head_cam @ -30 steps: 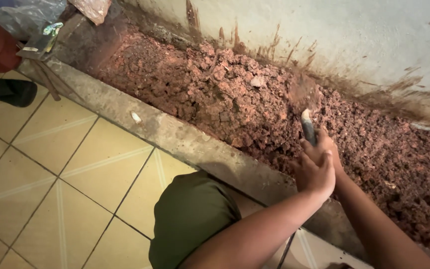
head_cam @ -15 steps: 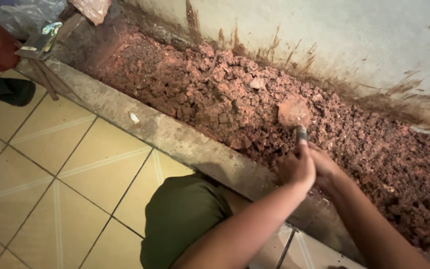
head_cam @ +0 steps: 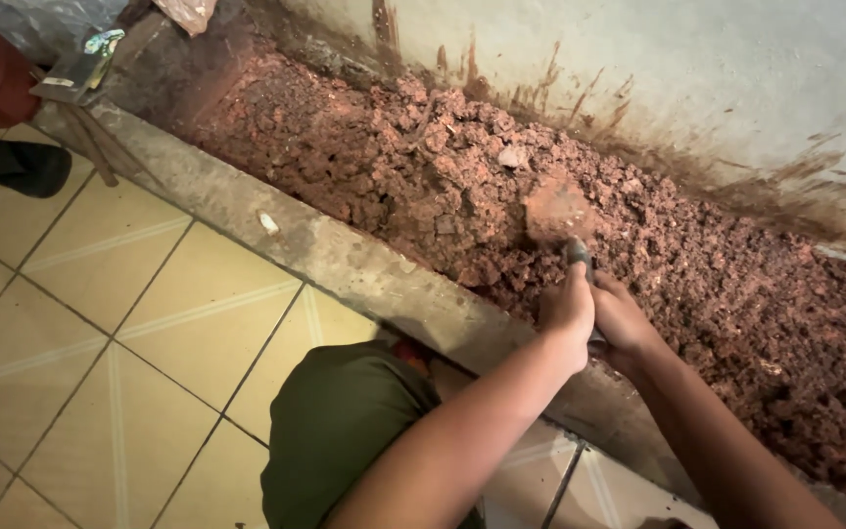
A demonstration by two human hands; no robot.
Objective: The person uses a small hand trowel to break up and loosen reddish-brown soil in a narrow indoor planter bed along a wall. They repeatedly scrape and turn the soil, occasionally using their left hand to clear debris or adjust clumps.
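Your left hand and right hand were clamped together on a tool handle, its head buried in red rubble directly ahead.

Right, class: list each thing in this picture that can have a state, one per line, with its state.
left hand: closed on the tool handle.
right hand: closed on the same handle.
tool: head down against the rubble; its kind is hard to tell.
reddish rubble: loose, broken, heaped along the wall.
concrete curb: intact, dusty.
wall: stained reddish-brown near its base.
black sandal: lying on the tiles.
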